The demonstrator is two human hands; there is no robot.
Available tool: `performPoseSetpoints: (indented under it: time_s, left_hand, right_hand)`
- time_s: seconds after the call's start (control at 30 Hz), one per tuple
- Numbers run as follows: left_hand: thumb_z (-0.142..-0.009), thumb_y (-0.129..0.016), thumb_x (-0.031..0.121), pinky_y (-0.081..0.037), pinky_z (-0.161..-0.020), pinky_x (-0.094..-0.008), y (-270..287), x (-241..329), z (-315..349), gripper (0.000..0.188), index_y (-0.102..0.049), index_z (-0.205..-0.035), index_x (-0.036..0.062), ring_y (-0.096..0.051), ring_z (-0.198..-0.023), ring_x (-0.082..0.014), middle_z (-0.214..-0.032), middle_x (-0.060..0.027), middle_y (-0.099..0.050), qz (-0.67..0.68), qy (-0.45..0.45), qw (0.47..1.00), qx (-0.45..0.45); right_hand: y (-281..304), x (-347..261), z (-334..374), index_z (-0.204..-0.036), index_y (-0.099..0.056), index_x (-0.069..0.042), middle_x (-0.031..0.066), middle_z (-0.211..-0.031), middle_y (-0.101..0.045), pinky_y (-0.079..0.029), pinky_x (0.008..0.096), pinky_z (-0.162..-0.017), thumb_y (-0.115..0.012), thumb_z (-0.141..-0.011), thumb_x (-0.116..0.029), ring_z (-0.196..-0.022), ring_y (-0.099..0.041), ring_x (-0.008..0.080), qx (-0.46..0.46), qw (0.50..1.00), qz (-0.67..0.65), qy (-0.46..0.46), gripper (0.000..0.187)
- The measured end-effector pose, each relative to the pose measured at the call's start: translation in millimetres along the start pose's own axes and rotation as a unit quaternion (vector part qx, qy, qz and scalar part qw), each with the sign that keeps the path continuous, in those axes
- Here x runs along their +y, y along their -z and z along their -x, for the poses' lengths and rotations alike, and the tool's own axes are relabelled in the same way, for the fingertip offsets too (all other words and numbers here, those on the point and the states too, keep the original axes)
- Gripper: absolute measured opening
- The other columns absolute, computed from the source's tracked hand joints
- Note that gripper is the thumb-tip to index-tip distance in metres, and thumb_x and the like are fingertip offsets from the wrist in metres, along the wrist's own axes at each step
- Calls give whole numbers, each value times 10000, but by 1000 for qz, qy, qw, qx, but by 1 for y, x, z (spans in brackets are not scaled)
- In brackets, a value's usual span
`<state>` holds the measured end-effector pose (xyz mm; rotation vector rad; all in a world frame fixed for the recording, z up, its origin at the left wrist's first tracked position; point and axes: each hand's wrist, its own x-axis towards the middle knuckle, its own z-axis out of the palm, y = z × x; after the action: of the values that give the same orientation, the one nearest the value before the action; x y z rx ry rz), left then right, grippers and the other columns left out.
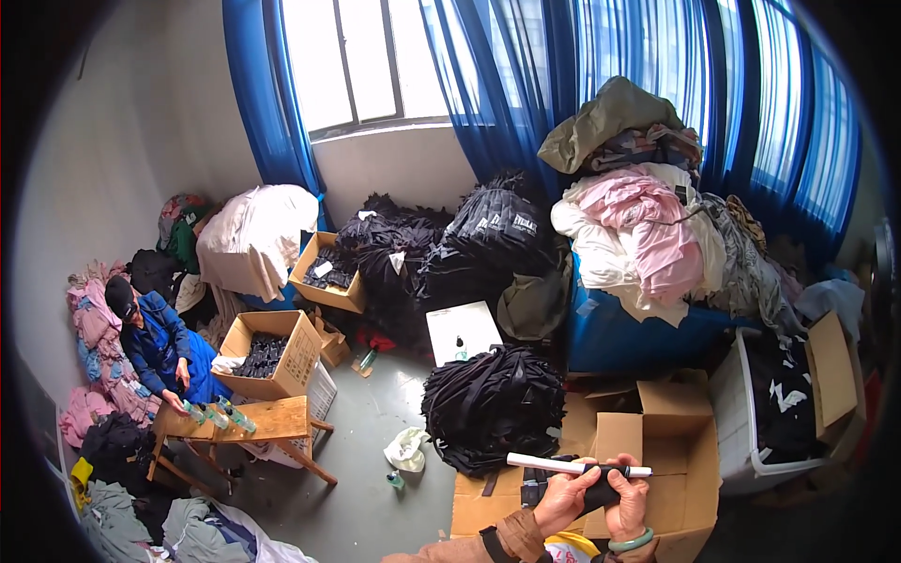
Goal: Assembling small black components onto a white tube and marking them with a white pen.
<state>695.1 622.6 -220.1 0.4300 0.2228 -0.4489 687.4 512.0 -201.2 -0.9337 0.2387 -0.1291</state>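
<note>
Near the lower right, a slim white rod (544,462) lies crosswise over my hands, and a black piece of fabric (601,483) surrounds its middle. My left hand (560,499) is closed on the fabric and rod, its thumb pressing from above. My right hand (626,507), with a pale green bangle (632,541) at the wrist, grips the same fabric near the rod's right end. Just left of my left hand are more folded black pieces (535,488). Behind them sits a large heap of black strips (493,408).
An open cardboard box (690,469) stands right of my hands. Farther right is a white bin (737,422) of black fabric. At left, a person in blue (160,347) reaches toward bottles (221,413) on a wooden bench (272,418). A white bag (405,450) lies on the floor.
</note>
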Motion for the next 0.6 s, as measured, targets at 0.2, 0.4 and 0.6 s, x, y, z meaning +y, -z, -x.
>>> performPoseSetpoints:
  time_s: [0.2, 0.4, 0.6]
  left_hand:
    - [-838, -627, 84, -492, -772, -248, 28, -17, -18, 222, -526, -1034, 61, -578, -888, -138, -949, -48, -559, -75, -33, 997, 4]
    - [-852, -618, 99, -459, -679, -190, -2, -11, 4, 228, -525, -1054, 54, -532, -798, -74, -909, -15, -537, 3, -8, 1000, 18]
    - [-839, -629, 87, -462, -728, -209, 3, -28, 3, 239, -524, -1052, 63, -547, -838, -99, -918, -16, -533, -34, -15, 999, -25]
  right_hand:
    - [24, 13, -7, -965, -558, -36, 37, -874, -582, -453, 259, -793, -677, -766, -8, -810, -550, 132, 14, 999, -16, -25, 234]
    - [9, -10, 8, -985, -549, -34, 41, -896, -576, -458, 266, -791, -670, -772, -4, -809, -552, 136, -21, 1000, -19, -13, 246]
    - [33, -12, 14, -998, -545, -37, 44, -903, -575, -460, 269, -782, -675, -777, -20, -824, -556, 142, 2, 998, -29, -57, 257]
